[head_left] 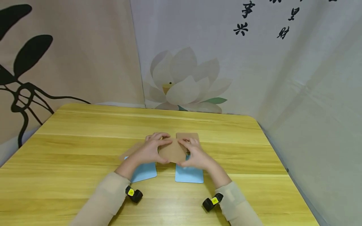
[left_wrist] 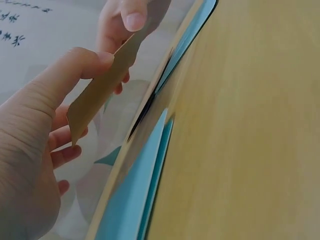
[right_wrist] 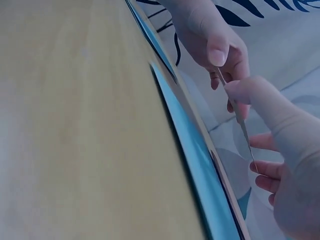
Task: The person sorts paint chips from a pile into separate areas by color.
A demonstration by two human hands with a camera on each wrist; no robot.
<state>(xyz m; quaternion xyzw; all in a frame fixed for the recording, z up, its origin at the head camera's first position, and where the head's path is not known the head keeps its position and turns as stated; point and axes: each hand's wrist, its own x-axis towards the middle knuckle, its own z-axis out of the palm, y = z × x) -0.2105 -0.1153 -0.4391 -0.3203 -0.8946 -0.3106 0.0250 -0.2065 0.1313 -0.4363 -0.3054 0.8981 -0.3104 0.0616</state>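
Holding a brown card up off the table, with left hand on one side and right hand on the other. Pinching it with both hands, thumbs on the near edge and fingers round toward the far edge. Not squeezed into fists, just nipping the edges (a bit like holding a sandwich). Probably held by the edges to leave the flat middle uncovered. Held from both sides, most likely, to stop any wobbling. Lifted up, perhaps, for room under the fingers.

Lower down, on the table, a left blue card and a right blue card, lying apart with a strip of bare table in between. Set on the near side, maybe, for easy reach. Past the right hand, a far brown piece. Next to the left hand, a side brown piece, partly hidden. Hard to tell, with hands in the way, whether joined to the blue cards or only lying close.

As for the looks of the brown card: plain, light brown and smooth, with no picture or words in sight on top. Very thin from the side, almost a line in the right wrist view. Likely stiff, more like board than soft paper. Cannot tell the whole shape, with fingers over the sides.
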